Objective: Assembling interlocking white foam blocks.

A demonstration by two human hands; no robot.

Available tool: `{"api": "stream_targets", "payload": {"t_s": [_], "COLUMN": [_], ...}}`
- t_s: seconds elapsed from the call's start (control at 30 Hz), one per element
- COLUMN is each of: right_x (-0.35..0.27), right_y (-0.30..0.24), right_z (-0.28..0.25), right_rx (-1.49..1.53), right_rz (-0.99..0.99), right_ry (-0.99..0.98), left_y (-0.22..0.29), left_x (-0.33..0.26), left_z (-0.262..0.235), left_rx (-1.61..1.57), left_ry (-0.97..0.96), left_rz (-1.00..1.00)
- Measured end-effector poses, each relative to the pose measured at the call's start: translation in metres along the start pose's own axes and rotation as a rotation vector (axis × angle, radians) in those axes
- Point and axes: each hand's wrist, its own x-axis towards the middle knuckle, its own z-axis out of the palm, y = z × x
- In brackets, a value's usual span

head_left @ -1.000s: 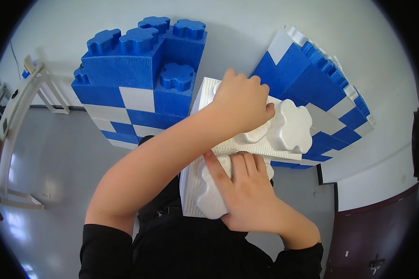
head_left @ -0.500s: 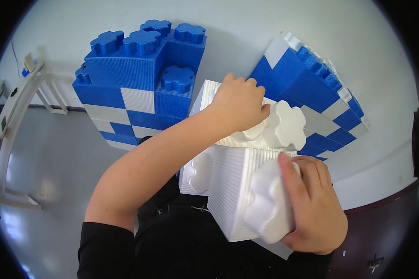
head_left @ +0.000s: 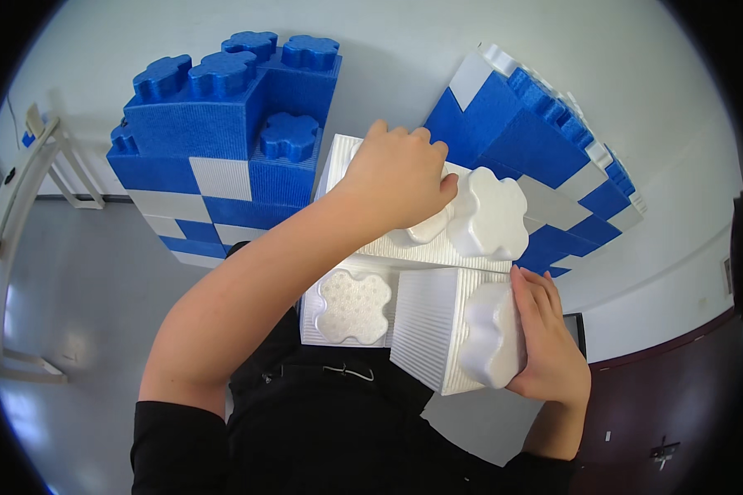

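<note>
My left hand (head_left: 400, 177) reaches across with its fingers curled over a knob on top of a long white foam building block (head_left: 437, 250). Another broad knob (head_left: 491, 213) of that block shows to the right of the hand. On the near side, at a lower level, lies a white knobbed surface (head_left: 353, 307). My right hand (head_left: 551, 351) grips a smaller white building block (head_left: 429, 322) by its right side, thumb and fingers around its wavy knob. This block is tilted, its knob facing right, and its far edge lies against or close by the long block.
Beyond my left arm stands a tall stack of blue and white blocks (head_left: 223, 181). A second blue and white stack (head_left: 545, 165) leans in view at the right, near the pale wall. A white table frame (head_left: 25, 186) stands at far left. A dark red door (head_left: 652, 396) shows at lower right.
My right hand has brought the smaller block away from me, up against or near the long block. The knobbed surface beside it shows more fully. My left hand keeps its grip.
</note>
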Motion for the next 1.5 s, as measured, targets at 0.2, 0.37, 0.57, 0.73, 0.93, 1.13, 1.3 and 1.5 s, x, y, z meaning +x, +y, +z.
{"api": "stream_targets", "payload": {"t_s": [0.2, 0.37, 0.57, 0.73, 0.93, 1.13, 1.3, 1.5], "right_x": [0.002, 0.005, 0.004, 0.012, 0.018, 0.012, 0.013, 0.013], "right_y": [0.001, 0.013, 0.014, -0.001, 0.013, 0.020, 0.016, 0.015], "right_z": [-0.002, 0.002, 0.006, 0.023, 0.040, 0.049, 0.047, 0.053], "right_rx": [-0.107, -0.041, -0.026, -0.076, -0.051, -0.108, -0.050, 0.047], "right_rz": [0.000, -0.006, -0.010, -0.056, -0.042, -0.038, -0.035, -0.076], "right_ry": [-0.011, 0.012, 0.032, 0.053, 0.065, 0.050, 0.050, 0.149], "left_y": [-0.001, -0.001, -0.003, -0.001, -0.002, 0.003, 0.002, 0.000], "left_x": [-0.001, 0.000, 0.000, -0.001, 0.000, -0.001, -0.006, -0.007], "left_z": [-0.001, -0.002, -0.002, -0.002, 0.000, -0.002, -0.004, -0.008], "left_rx": [0.020, 0.019, 0.018, 0.036, 0.062, 0.071, 0.072, 0.025], "left_ry": [0.013, 0.003, 0.007, 0.006, 0.007, 0.027, 0.019, 0.028], "left_rz": [0.001, -0.004, 0.000, 0.003, -0.006, 0.010, -0.002, 0.010]}}
